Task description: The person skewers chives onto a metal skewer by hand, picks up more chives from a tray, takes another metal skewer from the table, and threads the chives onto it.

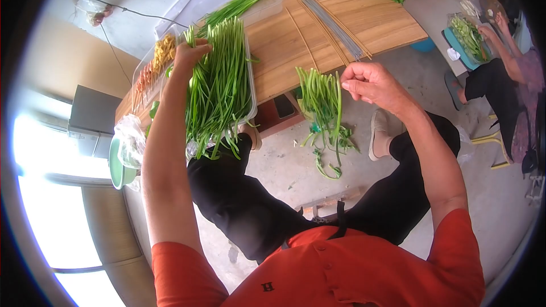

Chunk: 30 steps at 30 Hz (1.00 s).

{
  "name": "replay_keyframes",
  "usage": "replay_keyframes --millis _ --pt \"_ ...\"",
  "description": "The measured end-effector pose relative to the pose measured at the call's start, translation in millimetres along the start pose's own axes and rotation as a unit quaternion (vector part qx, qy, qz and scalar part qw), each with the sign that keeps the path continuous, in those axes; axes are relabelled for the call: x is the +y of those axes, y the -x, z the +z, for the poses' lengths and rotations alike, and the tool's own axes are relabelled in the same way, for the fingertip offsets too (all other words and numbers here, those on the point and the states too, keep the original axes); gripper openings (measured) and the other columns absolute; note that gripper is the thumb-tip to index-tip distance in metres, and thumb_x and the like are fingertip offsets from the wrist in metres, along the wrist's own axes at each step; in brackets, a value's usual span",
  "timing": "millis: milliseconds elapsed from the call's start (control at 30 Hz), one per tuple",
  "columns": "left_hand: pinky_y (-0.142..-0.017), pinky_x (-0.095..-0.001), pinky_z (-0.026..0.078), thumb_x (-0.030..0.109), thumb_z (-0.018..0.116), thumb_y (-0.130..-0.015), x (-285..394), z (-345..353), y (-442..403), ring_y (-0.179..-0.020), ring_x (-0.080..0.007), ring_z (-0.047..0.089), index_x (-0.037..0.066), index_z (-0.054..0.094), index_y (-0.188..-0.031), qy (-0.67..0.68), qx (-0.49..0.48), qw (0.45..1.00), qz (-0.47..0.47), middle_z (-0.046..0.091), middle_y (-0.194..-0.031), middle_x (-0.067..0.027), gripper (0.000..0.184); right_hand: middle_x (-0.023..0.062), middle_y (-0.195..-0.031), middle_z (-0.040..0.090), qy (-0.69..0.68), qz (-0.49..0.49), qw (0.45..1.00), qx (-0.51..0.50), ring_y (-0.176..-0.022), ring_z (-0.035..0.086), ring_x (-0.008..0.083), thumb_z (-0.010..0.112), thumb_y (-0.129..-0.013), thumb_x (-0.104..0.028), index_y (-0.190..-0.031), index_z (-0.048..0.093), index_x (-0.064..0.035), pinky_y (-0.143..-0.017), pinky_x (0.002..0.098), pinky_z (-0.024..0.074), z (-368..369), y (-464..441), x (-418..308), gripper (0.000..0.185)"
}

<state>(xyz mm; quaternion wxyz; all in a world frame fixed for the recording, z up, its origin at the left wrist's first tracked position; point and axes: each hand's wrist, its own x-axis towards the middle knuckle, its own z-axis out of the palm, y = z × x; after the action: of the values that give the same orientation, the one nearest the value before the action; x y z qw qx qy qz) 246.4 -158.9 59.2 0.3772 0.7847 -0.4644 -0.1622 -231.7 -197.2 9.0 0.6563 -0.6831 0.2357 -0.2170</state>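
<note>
My left hand (192, 55) is at the upper left of a big pile of long chives (219, 79), its fingers closed on some stems. The pile lies in a clear plastic tray (252, 94), with its tips drooping over the front. My right hand (372, 86) is closed in a pinch at the right end of a row of green stems (319, 94). This row hangs over the floor just past the table's front edge, with curled ends below. Whether a skewer runs through it I cannot tell.
On the wooden table (392, 23) lie wooden skewers (301, 37) and grey sticks (335, 28). Another clear tray (276, 0) holds more chives. Filled skewers (149, 77) are at the left, near a green basin (116, 162). At the right sits another person (512, 74) beside a blue tray (463, 48).
</note>
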Motion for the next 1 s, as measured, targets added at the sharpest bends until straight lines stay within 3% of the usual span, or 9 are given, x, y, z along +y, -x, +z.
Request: replay_keyframes --millis 100,233,333,467,533,700,767,800,1000 --pt "-0.069 -0.0316 0.050 0.021 0.077 -0.074 2 1 -1 -0.074 -0.0148 0.065 0.006 0.074 -0.096 -0.083 0.038 0.996 0.005 0.071 -0.083 -0.0067 0.027 -0.0025 -0.066 0.054 0.004 -0.006 1.000 0.001 -0.052 0.039 0.0013 0.059 -0.093 -0.013 -0.091 0.060 -0.0045 -0.046 0.0182 0.0295 0 0 0 0.008" --pt "-0.067 -0.0305 0.051 0.022 0.076 -0.076 1 1 7 -0.071 -0.0137 0.065 0.008 0.075 -0.095 -0.026 0.078 0.997 -0.005 0.071 -0.077 -0.0056 0.023 -0.0026 -0.065 0.054 -0.005 -0.006 1.000 -0.004 -0.052 0.039 0.0012 0.059 -0.093 -0.013 -0.091 0.060 -0.0043 -0.045 0.0181 0.0291 0 1 2 0.009" --pt "-0.064 -0.0304 0.052 0.021 0.076 -0.078 2 2 15 -0.070 -0.0123 0.066 0.010 0.074 -0.095 0.027 0.199 0.975 0.091 0.071 -0.077 -0.0040 0.021 -0.0026 -0.065 0.053 -0.012 -0.012 1.000 -0.009 -0.052 0.039 0.0012 0.059 -0.093 -0.013 -0.091 0.060 -0.0042 -0.045 0.0180 0.0290 -2 2 4 0.009" --pt "-0.069 -0.0347 0.052 0.019 0.077 -0.075 32 36 74 -0.075 -0.0183 0.067 0.008 0.071 -0.097 -0.085 0.132 0.972 0.174 0.070 -0.085 -0.0059 0.025 -0.0026 -0.066 0.051 -0.017 -0.010 1.000 -0.002 -0.054 0.040 0.0023 0.058 -0.093 -0.010 -0.090 0.059 -0.0024 -0.046 0.0198 0.0287 1 3 -1 0.008" --pt "-0.073 -0.0322 0.052 0.012 0.073 -0.076 33 44 89 -0.085 -0.0208 0.066 0.006 0.067 -0.104 -0.262 0.065 0.921 0.282 0.065 -0.089 -0.0085 0.029 -0.0023 -0.066 0.052 -0.007 -0.012 1.000 -0.005 -0.054 0.040 0.0023 0.059 -0.093 -0.010 -0.090 0.059 -0.0024 -0.046 0.0197 0.0286 1 2 -2 0.008" --pt "-0.085 -0.0374 0.051 0.009 0.068 -0.077 13 44 89 -0.095 -0.0252 0.065 0.005 0.059 -0.113 -0.239 0.101 0.928 0.267 0.065 -0.096 -0.0118 0.038 -0.0022 -0.066 0.052 -0.020 -0.006 1.000 -0.008 -0.055 0.040 0.0021 0.059 -0.092 -0.010 -0.089 0.060 -0.0026 -0.046 0.0194 0.0289 2 1 0 0.008" --pt "-0.087 -0.0415 0.048 0.004 0.061 -0.077 5 35 84 -0.099 -0.0316 0.064 0.005 0.059 -0.110 -0.109 0.146 0.960 0.212 0.066 -0.100 -0.0155 0.033 -0.0022 -0.066 0.053 -0.026 -0.005 1.000 -0.012 -0.055 0.040 0.0021 0.059 -0.092 -0.009 -0.089 0.060 -0.0027 -0.046 0.0193 0.0290 1 1 -1 0.007" --pt "-0.089 -0.0412 0.048 0.000 0.054 -0.079 3 30 86 -0.103 -0.0315 0.064 0.006 0.058 -0.112 -0.126 0.143 0.971 0.145 0.067 -0.105 -0.0161 0.034 -0.0023 -0.066 0.052 -0.024 -0.005 1.000 -0.006 -0.055 0.040 0.0021 0.059 -0.092 -0.009 -0.089 0.060 -0.0028 -0.046 0.0194 0.0290 2 2 -3 0.007" --pt "-0.089 -0.0426 0.048 -0.002 0.050 -0.080 -22 12 96 -0.101 -0.0335 0.064 0.005 0.058 -0.111 -0.185 0.168 0.957 0.149 0.067 -0.107 -0.0180 0.033 -0.0025 -0.066 0.052 -0.009 0.006 1.000 0.002 -0.055 0.040 0.0020 0.060 -0.092 -0.010 -0.088 0.060 -0.0029 -0.046 0.0193 0.0288 5 1 -5 0.008"
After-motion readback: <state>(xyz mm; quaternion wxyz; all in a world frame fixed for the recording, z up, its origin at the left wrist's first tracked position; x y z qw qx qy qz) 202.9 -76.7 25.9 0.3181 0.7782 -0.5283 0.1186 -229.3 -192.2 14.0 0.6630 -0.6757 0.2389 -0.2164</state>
